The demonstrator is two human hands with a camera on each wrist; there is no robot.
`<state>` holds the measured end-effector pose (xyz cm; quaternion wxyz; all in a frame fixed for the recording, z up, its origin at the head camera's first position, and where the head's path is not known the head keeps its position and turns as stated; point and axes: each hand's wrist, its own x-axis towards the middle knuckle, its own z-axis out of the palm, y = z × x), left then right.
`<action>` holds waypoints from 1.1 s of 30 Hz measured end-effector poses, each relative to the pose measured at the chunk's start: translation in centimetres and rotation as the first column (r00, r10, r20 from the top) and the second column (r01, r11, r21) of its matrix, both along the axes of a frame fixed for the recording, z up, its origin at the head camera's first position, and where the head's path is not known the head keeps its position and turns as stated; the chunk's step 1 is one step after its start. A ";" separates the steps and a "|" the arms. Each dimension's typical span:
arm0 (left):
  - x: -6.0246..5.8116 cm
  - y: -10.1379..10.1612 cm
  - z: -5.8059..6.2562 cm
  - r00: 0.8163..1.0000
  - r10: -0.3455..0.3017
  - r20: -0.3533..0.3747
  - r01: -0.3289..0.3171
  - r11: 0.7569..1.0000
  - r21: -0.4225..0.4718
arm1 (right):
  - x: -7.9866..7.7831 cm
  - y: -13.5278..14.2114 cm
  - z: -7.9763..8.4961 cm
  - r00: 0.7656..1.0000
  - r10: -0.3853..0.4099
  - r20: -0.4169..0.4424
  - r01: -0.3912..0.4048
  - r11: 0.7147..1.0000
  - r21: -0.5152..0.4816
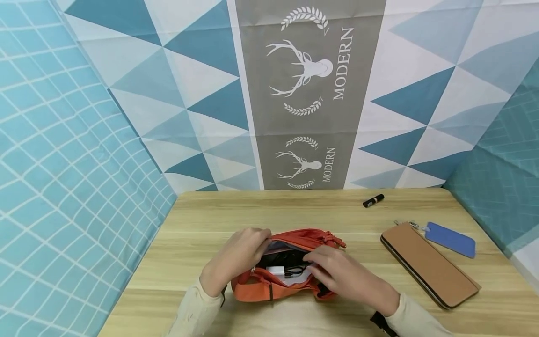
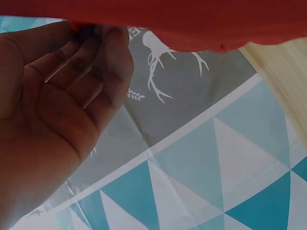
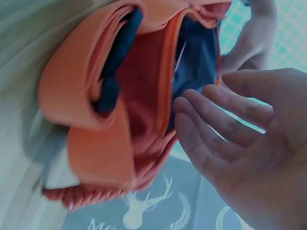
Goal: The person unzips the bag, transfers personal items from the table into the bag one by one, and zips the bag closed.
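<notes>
On the wooden table (image 1: 202,220) I find the red bag (image 1: 301,236), mouth gaping. I judge it light, soft and floppy, best held by its rim. I record the left hand (image 1: 248,245) pinching its left end; the right hand (image 1: 337,269), fingers extended, grasps nothing at the right. Inside lies a white box (image 1: 275,272).

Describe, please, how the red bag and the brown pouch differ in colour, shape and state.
The red bag is red-orange, while the brown pouch is plain tan-brown with a dark edge. The bag gapes open, showing a white object inside; the pouch looks closed. The bag is bulging and irregular, with an orange strap; the pouch is a flat, long rectangle. Both are on the wooden table.
</notes>
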<state>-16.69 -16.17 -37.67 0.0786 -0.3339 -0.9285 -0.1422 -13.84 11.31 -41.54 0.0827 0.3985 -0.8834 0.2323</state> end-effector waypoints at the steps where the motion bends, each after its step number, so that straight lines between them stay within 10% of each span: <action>1: 0.0 0.0 0.0 1.000 0.001 0.000 -0.001 1.000 0.000 | -0.3 0.3 -0.1 1.000 -0.009 -0.017 0.009 1.000 -0.015; 9: 0.1 -0.1 -0.2 1.000 0.008 0.027 -0.008 1.000 0.003 | -5.7 4.1 -0.5 0.964 -0.196 -0.179 0.172 0.975 -0.142; 18: 0.4 -0.2 -0.2 0.999 0.008 0.033 -0.008 1.000 0.003 | -11.6 10.0 -1.4 0.931 -0.362 -0.048 0.363 0.932 0.014; 33: 0.2 -0.1 0.1 0.998 0.009 0.061 -0.009 1.000 0.000 | -16.7 15.6 -2.0 0.891 -0.427 0.157 0.328 0.842 0.428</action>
